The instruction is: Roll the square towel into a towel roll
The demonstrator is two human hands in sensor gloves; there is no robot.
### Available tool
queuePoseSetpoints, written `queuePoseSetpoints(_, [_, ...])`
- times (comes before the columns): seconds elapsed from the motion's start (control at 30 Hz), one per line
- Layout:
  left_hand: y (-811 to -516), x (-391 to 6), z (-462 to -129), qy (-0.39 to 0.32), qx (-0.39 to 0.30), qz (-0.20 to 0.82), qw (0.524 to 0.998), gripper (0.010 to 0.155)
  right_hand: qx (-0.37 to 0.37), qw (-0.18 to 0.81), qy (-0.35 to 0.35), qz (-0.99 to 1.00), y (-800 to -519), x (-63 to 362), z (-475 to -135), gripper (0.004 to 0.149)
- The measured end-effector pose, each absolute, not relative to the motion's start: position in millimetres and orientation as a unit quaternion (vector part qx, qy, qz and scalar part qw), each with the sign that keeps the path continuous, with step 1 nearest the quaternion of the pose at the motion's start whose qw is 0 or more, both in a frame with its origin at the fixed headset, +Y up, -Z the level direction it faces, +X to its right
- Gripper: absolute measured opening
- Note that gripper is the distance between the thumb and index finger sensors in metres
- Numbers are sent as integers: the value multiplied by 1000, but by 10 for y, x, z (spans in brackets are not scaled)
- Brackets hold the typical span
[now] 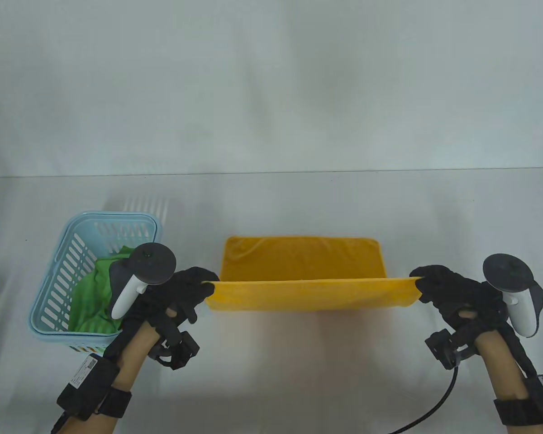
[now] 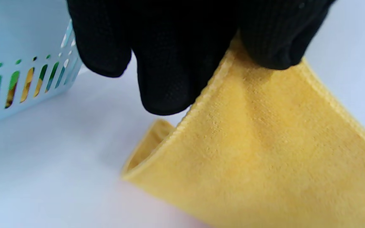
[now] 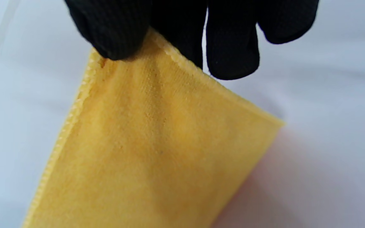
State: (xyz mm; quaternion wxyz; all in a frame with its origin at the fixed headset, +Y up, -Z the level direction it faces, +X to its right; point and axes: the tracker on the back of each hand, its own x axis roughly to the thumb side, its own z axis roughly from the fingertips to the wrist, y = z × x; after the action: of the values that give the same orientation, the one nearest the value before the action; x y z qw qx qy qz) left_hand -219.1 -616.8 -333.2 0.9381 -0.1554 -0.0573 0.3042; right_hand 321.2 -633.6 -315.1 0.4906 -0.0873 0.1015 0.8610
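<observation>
surface: white counter against a plain pale wall.
towel: yellow square towel at mid-counter, near edge lifted and stretched taut between both hands, far part lying on the counter; the hanging fold meets the surface below.
left hand: left hand in black glove, thumb and fingers pinching the towel's near left corner.
right hand: right hand in black glove, pinching the near right corner; fingers curled behind the hem.
basket: light blue slotted basket at counter left, just beside the left hand, holding a green cloth.
</observation>
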Motion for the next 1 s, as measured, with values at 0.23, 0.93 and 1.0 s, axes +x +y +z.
queuePoseSetpoints(0.23, [-6335, -2178, -3015, -121, -206, 265, 934, 42, -61, 474, 162, 863, -6522, 3272, -2883, 38])
queuePoseSetpoints(0.93, [-6388, -2144, -3218, -43, -195, 231, 952, 42, -82, 417, 140, 894, -6635, 3131, -3025, 38])
queuePoseSetpoints(1.0, [-6375, -2083, -3317, -25, -181, 218, 959, 42, -101, 409, 129, 898, -6641, 3129, -3146, 39])
